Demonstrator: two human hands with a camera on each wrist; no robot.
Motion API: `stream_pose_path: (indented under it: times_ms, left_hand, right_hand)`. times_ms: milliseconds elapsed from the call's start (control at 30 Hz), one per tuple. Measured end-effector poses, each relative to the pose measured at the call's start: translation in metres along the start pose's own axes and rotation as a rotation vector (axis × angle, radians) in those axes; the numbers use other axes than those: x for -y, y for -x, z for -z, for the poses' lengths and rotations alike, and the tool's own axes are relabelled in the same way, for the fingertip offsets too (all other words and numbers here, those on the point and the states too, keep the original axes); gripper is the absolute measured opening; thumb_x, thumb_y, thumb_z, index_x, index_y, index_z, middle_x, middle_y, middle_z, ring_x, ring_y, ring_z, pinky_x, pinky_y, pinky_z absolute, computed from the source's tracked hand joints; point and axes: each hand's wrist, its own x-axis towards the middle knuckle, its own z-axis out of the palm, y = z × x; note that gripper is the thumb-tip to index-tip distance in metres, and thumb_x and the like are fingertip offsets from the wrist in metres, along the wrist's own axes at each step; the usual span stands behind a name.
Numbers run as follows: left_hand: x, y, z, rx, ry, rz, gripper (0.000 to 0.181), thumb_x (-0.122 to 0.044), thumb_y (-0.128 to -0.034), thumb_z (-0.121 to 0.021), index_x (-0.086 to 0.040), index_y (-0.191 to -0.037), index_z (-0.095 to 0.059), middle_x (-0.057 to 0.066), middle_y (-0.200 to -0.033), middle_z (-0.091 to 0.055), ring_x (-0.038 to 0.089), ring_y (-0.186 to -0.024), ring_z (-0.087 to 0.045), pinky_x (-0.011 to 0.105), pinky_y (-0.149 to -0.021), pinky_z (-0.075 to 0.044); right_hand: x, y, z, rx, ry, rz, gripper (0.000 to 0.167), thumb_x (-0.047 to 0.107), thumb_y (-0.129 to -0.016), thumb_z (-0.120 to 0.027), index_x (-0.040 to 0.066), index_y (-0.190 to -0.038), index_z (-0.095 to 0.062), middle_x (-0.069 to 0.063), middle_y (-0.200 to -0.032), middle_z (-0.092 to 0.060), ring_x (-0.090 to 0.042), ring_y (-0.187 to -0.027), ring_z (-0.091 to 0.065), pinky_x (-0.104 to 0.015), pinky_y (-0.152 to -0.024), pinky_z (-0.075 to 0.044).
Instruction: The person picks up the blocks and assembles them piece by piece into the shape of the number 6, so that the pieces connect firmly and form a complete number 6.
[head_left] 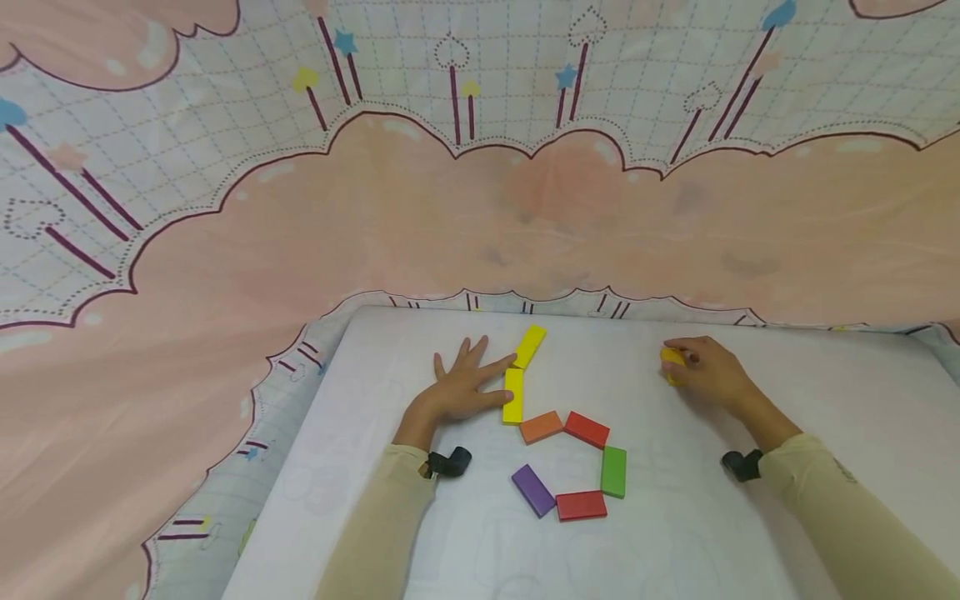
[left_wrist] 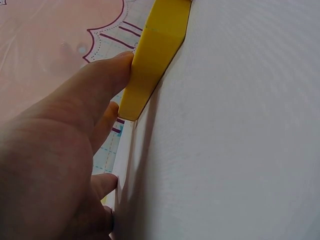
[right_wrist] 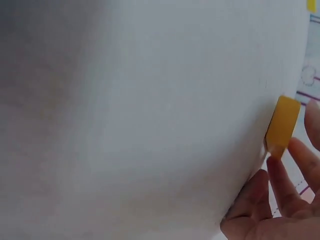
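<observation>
My left hand [head_left: 459, 390] lies spread on the white tabletop. Its thumb touches the near yellow block [head_left: 513, 398], and its index finger reaches the far yellow block [head_left: 531, 346], set at a slant end to end with it. In the left wrist view, a fingertip meets the side of a yellow block [left_wrist: 155, 55]. Off to the right, my right hand [head_left: 708, 371] pinches another yellow block [head_left: 672, 365] low over the table. That block [right_wrist: 284, 122] shows between the thumb and fingers in the right wrist view.
A curved row continues from the yellow blocks: an orange block [head_left: 542, 427], a red block [head_left: 587, 430], a green block [head_left: 613, 472], a second red block [head_left: 581, 506] and a purple block [head_left: 533, 491]. A patterned curtain [head_left: 480, 225] hangs behind the table [head_left: 675, 542].
</observation>
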Motion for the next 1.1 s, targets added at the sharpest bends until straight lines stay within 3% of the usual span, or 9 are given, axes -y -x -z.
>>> stream_pose_path:
  times_ms: [200, 400, 600, 733, 900, 1100]
  left_hand:
    - [-0.001, 0.001, 0.002, 0.003, 0.000, 0.003, 0.071, -0.066, -0.0941, -0.054, -0.049, -0.158, -0.028, 0.004, -0.174, 0.002, 0.035, -0.159, 0.014, 0.074, -0.114, 0.020]
    - [-0.001, 0.001, 0.002, 0.006, 0.004, -0.001, 0.071, -0.066, -0.0939, -0.054, -0.049, -0.157, -0.028, 0.004, -0.174, 0.002, 0.035, -0.159, 0.014, 0.074, -0.114, 0.020]
    - [0.000, 0.002, 0.001, 0.002, -0.003, -0.002, 0.070, -0.066, -0.0943, -0.054, -0.049, -0.157, -0.028, 0.004, -0.174, 0.001, 0.035, -0.159, 0.014, 0.074, -0.114, 0.020]
    - [-0.001, 0.002, 0.002, 0.004, 0.007, -0.009, 0.069, -0.065, -0.0947, -0.054, -0.049, -0.157, -0.029, 0.005, -0.174, 0.001, 0.035, -0.159, 0.014, 0.074, -0.114, 0.020]
    - [-0.002, 0.004, 0.003, 0.010, 0.008, -0.007, 0.069, -0.065, -0.0952, -0.054, -0.049, -0.157, -0.028, 0.005, -0.174, 0.003, 0.034, -0.159, 0.015, 0.074, -0.114, 0.020]
    - [-0.001, 0.004, 0.003, 0.010, 0.007, -0.004, 0.069, -0.066, -0.0951, -0.053, -0.050, -0.157, -0.027, 0.003, -0.174, 0.004, 0.033, -0.159, 0.016, 0.073, -0.114, 0.021]
  right_hand:
    - [0.000, -0.003, 0.005, 0.070, -0.046, -0.072, 0.060, 0.037, -0.102, -0.062, 0.001, -0.148, -0.049, -0.030, -0.147, -0.045, -0.049, -0.132, -0.044, -0.069, -0.108, -0.038]
    - [0.000, -0.001, 0.002, 0.037, -0.030, -0.066, 0.055, 0.032, -0.100, -0.066, -0.001, -0.142, -0.054, -0.030, -0.142, -0.051, -0.048, -0.127, -0.048, -0.067, -0.107, -0.041]
    - [0.000, 0.005, 0.001, 0.004, -0.062, -0.126, 0.056, 0.038, -0.097, -0.069, 0.006, -0.140, -0.052, -0.031, -0.134, -0.055, -0.045, -0.119, -0.051, -0.062, -0.100, -0.046]
    - [-0.001, 0.012, 0.003, -0.010, -0.109, -0.157, 0.058, 0.040, -0.096, -0.071, 0.008, -0.141, -0.051, -0.033, -0.132, -0.056, -0.044, -0.114, -0.056, -0.045, -0.086, -0.054]
    - [0.006, 0.019, 0.001, -0.014, -0.248, -0.173, 0.060, 0.041, -0.095, -0.072, 0.008, -0.142, -0.053, -0.031, -0.134, -0.055, -0.035, -0.105, -0.061, -0.025, -0.074, -0.056]
    - [0.029, 0.025, -0.010, 0.032, -0.353, -0.173, 0.063, 0.042, -0.096, -0.071, 0.013, -0.147, -0.050, -0.025, -0.140, -0.053, -0.033, -0.116, -0.055, -0.021, -0.081, -0.056]
